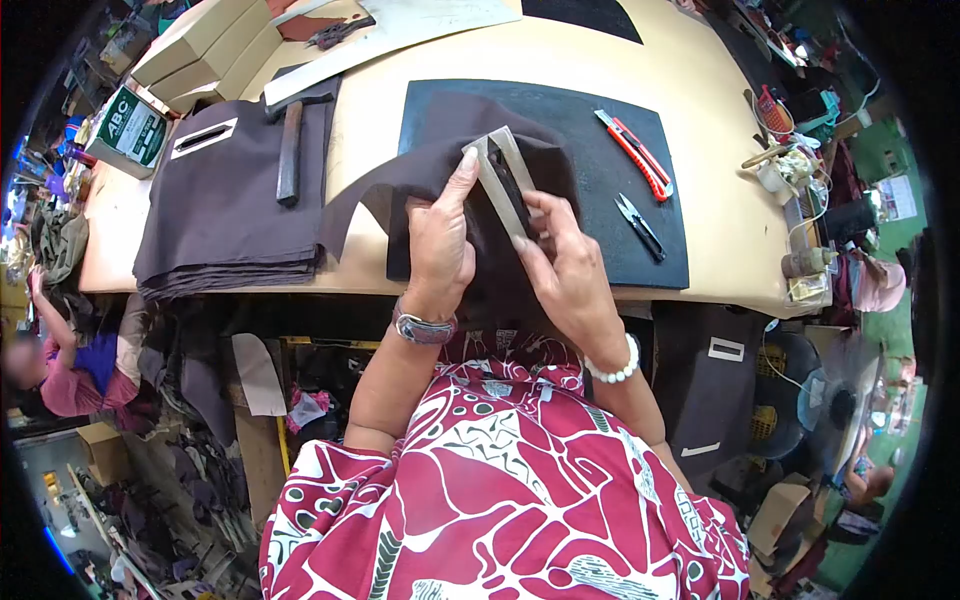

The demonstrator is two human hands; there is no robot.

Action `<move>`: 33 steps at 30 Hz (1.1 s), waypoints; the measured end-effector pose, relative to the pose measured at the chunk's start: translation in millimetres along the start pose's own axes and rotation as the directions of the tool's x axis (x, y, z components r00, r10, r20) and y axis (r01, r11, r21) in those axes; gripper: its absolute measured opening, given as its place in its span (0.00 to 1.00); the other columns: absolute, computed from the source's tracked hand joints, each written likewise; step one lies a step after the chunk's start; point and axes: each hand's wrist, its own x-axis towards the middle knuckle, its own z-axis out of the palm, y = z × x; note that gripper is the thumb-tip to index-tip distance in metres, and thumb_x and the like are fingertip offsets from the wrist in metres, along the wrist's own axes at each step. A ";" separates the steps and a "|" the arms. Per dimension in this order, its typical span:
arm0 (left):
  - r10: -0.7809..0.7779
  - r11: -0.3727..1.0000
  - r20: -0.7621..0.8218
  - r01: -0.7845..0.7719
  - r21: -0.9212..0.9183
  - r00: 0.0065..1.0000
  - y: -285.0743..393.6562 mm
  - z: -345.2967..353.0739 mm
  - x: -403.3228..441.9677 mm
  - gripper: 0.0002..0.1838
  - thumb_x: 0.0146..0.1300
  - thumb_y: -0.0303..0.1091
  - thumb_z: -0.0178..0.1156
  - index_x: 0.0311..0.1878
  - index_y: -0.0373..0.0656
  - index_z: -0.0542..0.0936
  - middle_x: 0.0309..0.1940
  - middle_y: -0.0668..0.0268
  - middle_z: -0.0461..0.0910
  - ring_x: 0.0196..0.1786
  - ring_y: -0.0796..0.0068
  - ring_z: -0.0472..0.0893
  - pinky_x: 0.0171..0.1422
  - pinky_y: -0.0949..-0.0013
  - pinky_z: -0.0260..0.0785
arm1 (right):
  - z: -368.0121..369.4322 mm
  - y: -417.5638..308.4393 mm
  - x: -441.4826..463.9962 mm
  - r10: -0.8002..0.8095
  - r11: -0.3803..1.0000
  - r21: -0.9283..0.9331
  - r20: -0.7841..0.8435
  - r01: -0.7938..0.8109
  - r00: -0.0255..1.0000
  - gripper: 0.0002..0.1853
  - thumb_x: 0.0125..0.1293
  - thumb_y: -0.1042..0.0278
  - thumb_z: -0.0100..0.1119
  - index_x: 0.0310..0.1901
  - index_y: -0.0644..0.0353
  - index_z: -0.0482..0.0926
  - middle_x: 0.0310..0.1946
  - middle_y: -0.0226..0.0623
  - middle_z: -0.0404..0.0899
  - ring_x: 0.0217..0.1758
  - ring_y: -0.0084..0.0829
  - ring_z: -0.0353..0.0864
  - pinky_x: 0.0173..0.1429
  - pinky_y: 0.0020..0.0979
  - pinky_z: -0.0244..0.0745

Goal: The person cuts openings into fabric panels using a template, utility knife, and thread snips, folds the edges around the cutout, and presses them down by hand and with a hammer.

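Our desk (722,170) spans the view, and the black mat (590,105) lies on it in front of us. To the left sits the cloth stack (235,225), its layers slightly uneven along the near edge. The loose dark cloth (470,112) is bunched over the mat, partly lifted in our hands. Past the stack, the cardboard boxes (210,50) stand near the green and white tin (130,132). The hammer (290,160) rests on the stack's right side, handle toward us. Our left hand (438,250) grips the pale frame (504,200) and cloth, thumb pressed at the frame's far corner; our right hand (568,262) pinches its near end, fingers curled by the opening. Right of them on the mat lie the red cutter (637,158) and, nearer us, the small snips (641,229).
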 end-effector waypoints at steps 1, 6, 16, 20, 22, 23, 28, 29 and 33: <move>-0.027 1.000 -0.007 0.027 -0.017 1.000 2.4 -0.1 1.1 0.08 0.61 0.25 0.61 0.44 0.38 0.80 0.41 0.67 0.81 0.43 0.78 0.80 0.50 0.75 0.71 | -3.5 -1.3 -6.8 0.089 0.995 0.046 0.040 -0.091 0.995 0.18 0.60 0.77 0.55 0.53 0.65 0.67 0.34 0.54 0.78 0.39 0.51 0.81 0.42 0.40 0.74; 0.149 0.936 -0.041 -0.128 0.329 0.988 35.5 5.1 10.8 0.08 0.59 0.26 0.62 0.41 0.34 0.81 0.34 0.69 0.80 0.32 0.79 0.77 0.38 0.76 0.69 | -46.4 4.5 7.8 -0.080 0.986 -0.158 -0.119 0.061 0.990 0.21 0.60 0.82 0.51 0.56 0.64 0.66 0.35 0.50 0.79 0.37 0.43 0.83 0.42 0.36 0.76; 0.886 0.198 0.121 -0.601 0.775 0.448 76.6 -48.1 -9.9 0.22 0.56 0.21 0.62 0.55 0.39 0.73 0.56 0.60 0.73 0.59 0.69 0.72 0.60 0.63 0.68 | -42.1 46.6 36.0 0.017 0.985 -0.170 0.235 0.024 0.972 0.29 0.56 0.81 0.50 0.62 0.65 0.60 0.36 0.53 0.81 0.42 0.48 0.82 0.49 0.39 0.74; 0.298 -0.147 0.741 -0.738 0.659 0.602 62.8 -14.4 0.9 0.19 0.52 0.27 0.66 0.50 0.42 0.79 0.51 0.60 0.78 0.56 0.65 0.75 0.63 0.63 0.64 | -36.0 60.6 36.8 -0.032 0.956 -0.278 0.234 0.098 0.972 0.29 0.58 0.80 0.51 0.63 0.61 0.59 0.37 0.50 0.82 0.42 0.50 0.81 0.48 0.41 0.74; 0.029 -0.026 0.851 -0.851 0.525 0.524 24.2 -9.9 25.9 0.17 0.50 0.30 0.66 0.45 0.40 0.80 0.45 0.60 0.80 0.51 0.61 0.78 0.56 0.63 0.68 | -34.2 66.7 35.4 -0.059 0.960 -0.251 0.247 0.123 0.967 0.29 0.59 0.79 0.52 0.64 0.60 0.59 0.35 0.48 0.82 0.41 0.49 0.81 0.47 0.41 0.74; -0.158 0.023 0.827 -0.835 0.549 0.539 11.8 -6.2 35.7 0.15 0.51 0.29 0.65 0.44 0.39 0.80 0.45 0.59 0.80 0.48 0.60 0.78 0.52 0.63 0.69 | -32.6 69.2 34.2 -0.070 0.962 -0.238 0.252 0.132 0.965 0.29 0.59 0.79 0.52 0.64 0.59 0.59 0.35 0.48 0.82 0.41 0.49 0.81 0.46 0.41 0.74; -0.496 0.136 0.708 -0.761 0.635 0.502 -19.1 -6.0 68.8 0.09 0.52 0.30 0.64 0.37 0.38 0.82 0.35 0.58 0.82 0.39 0.59 0.80 0.45 0.62 0.72 | -27.8 79.1 26.6 -0.146 0.957 -0.220 0.189 0.187 0.971 0.26 0.60 0.77 0.55 0.61 0.60 0.63 0.35 0.47 0.82 0.38 0.48 0.81 0.42 0.40 0.76; -0.502 0.148 0.708 -0.756 0.637 0.498 -19.6 -7.0 71.1 0.09 0.52 0.30 0.64 0.36 0.38 0.83 0.34 0.58 0.82 0.38 0.59 0.80 0.45 0.62 0.72 | -26.3 82.0 25.7 -0.162 0.956 -0.218 0.167 0.197 0.973 0.26 0.60 0.76 0.56 0.61 0.60 0.64 0.34 0.47 0.82 0.38 0.48 0.81 0.41 0.40 0.76; -0.532 0.179 0.697 -0.741 0.647 0.480 -17.3 -14.6 78.3 0.08 0.52 0.30 0.64 0.35 0.38 0.83 0.31 0.58 0.81 0.36 0.60 0.81 0.43 0.63 0.72 | -19.7 90.0 19.0 -0.222 0.928 -0.285 0.097 0.241 0.970 0.26 0.58 0.76 0.58 0.60 0.61 0.66 0.34 0.43 0.83 0.38 0.45 0.82 0.41 0.40 0.76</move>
